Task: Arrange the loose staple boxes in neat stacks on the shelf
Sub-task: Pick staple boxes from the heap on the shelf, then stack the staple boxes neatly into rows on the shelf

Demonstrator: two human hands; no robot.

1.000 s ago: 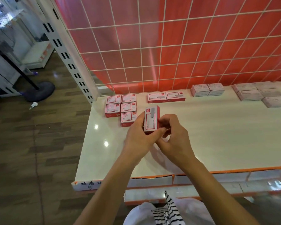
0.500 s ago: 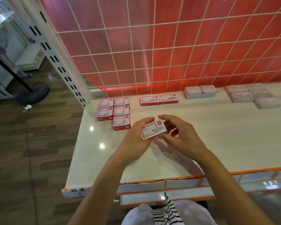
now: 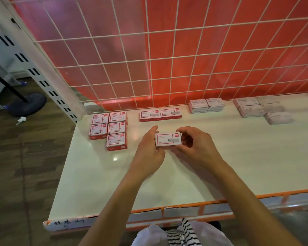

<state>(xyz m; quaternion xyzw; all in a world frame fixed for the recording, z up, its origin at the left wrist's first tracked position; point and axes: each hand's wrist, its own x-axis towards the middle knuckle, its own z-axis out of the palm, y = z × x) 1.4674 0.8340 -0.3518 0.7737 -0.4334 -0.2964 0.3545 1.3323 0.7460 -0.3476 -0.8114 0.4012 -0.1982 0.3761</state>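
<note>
A red and white staple box [image 3: 168, 138] is held level, label up, just above the white shelf [image 3: 229, 157]. My left hand [image 3: 149, 150] grips its left end, thumb below and fingers above. My right hand [image 3: 196, 146] pinches its right end with curled fingers. To the left, several red staple boxes [image 3: 108, 127] lie in a tidy block. Two more red boxes [image 3: 160, 113] sit side by side near the back.
A red wire-grid back panel [image 3: 185, 59] rises behind the shelf. Pale boxes [image 3: 205, 105] and a further pale group [image 3: 261, 109] sit at the back right. The shelf's orange front edge [image 3: 185, 206] is close to me. A fan base [image 3: 28, 103] stands on the wooden floor at left.
The box went from standing upright in my hands to lying flat with its label up, and moved slightly forward over the shelf. Both hands stayed on it.
</note>
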